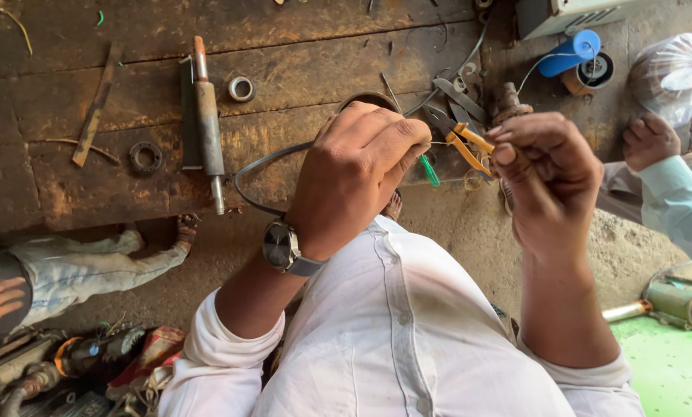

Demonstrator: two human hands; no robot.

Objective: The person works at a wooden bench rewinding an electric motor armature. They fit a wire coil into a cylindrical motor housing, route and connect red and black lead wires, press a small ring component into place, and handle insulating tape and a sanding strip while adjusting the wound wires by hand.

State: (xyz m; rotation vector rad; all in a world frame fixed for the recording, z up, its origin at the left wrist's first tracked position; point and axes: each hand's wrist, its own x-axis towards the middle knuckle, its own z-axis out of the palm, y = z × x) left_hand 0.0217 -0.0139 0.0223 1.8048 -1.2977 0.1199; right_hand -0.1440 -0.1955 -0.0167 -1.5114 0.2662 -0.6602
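My left hand (357,166), with a wristwatch (283,247) on its wrist, is closed around a grey cable (257,166) that loops out to the left, and a green wire end (429,171) pokes out beside the fingers. My right hand (551,174) is raised opposite it with fingers pinched on a thin bare wire (443,143) that runs between the two hands. Just behind the hands, orange-handled pliers (469,147) lie on the worn wooden bench (300,69).
A metal shaft (207,116), a ring (241,88) and a bearing (145,157) lie on the bench at left. A blue roll (568,52) and a plastic bag (674,69) sit at top right, near another person's hand (649,140). Someone's jeans-clad leg (91,262) is at left.
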